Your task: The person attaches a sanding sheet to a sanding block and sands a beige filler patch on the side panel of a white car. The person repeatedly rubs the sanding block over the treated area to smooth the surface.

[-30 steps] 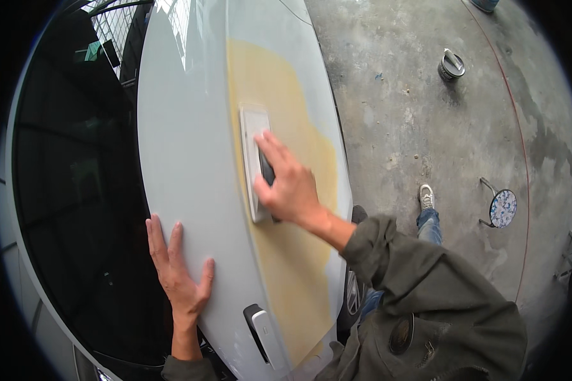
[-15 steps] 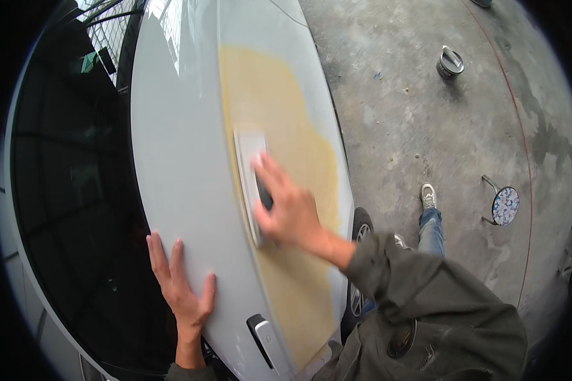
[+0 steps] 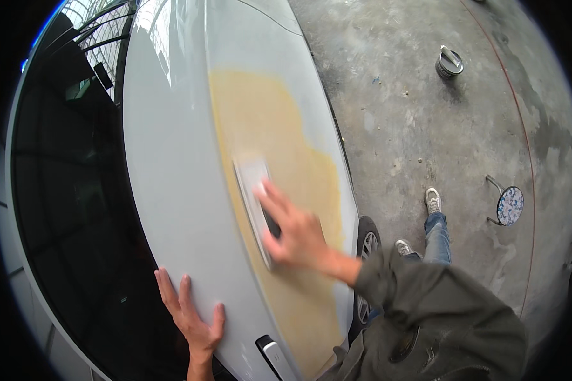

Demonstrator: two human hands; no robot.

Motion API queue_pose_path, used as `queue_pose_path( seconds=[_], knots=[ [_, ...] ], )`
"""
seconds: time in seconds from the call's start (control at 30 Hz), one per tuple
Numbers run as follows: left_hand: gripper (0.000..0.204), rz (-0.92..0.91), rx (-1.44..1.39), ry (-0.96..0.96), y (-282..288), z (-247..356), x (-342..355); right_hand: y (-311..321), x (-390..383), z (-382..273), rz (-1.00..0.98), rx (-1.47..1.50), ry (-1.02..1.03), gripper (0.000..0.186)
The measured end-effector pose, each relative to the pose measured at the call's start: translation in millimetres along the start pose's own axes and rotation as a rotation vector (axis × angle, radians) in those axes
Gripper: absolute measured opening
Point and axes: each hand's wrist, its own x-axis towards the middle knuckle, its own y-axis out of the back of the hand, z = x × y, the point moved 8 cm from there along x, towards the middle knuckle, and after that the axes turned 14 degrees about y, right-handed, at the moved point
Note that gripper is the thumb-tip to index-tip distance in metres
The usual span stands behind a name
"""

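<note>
My right hand (image 3: 295, 232) grips a long pale sanding block (image 3: 251, 190) with a dark part under the fingers. The block lies along the left edge of a yellowish filler patch (image 3: 267, 120) on a light grey car panel (image 3: 171, 159). Slight blur smears the block and the fingers. Flat on the panel, near its border with the dark window (image 3: 70, 209), rests my left hand (image 3: 194, 317), its fingers spread. Between my left hand and the patch's near end sits the door handle (image 3: 276, 359).
A car wheel (image 3: 365, 273) shows beside my right sleeve. On the concrete floor to the right are a round patterned stool (image 3: 510, 206) and an open can (image 3: 449, 64) with a pale tool across it. A thin red line (image 3: 518, 95) runs along the floor.
The view has shifted, so panel, patch and both hands appear lower. The sanding block stays in my right hand along the patch's left edge. My left hand remains flat on the panel.
</note>
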Motion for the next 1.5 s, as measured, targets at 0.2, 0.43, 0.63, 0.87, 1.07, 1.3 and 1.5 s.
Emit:
queue_pose_path(
  seconds=[0.2,0.43,0.63,0.87,1.07,1.3,1.5],
  knots=[
    [0.078,-0.021,0.011,-0.015,-3.8,-1.8,2.8,10.9,72.8,38.5,0.050,-0.088,0.067,0.060],
    [0.079,-0.040,0.034,0.018,-7.9,-14.2,-3.8,2.2,30.8,34.1,0.047,0.011,0.052,0.060],
    [0.079,-0.037,0.016,0.006,-3.7,-8.4,-3.7,8.3,76.7,53.6,0.048,-0.076,0.133,0.059],
    [0.083,-0.033,0.020,0.028,-9.2,-15.0,-2.2,7.7,80.1,56.1,0.039,-0.001,0.042,0.060],
    [0.083,-0.023,0.015,-0.003,-5.5,-16.1,-3.6,6.1,66.8,55.1,0.006,-0.024,0.075,0.062],
    [0.080,-0.037,0.016,0.013,-9.3,-12.1,-1.9,13.9,71.4,66.1,0.067,-0.013,0.064,0.062],
    [0.081,-0.031,0.008,-0.008,-11.4,-12.6,-1.8,-0.7,9.0,68.8,-0.056,0.076,0.007,0.067]
  ],
)
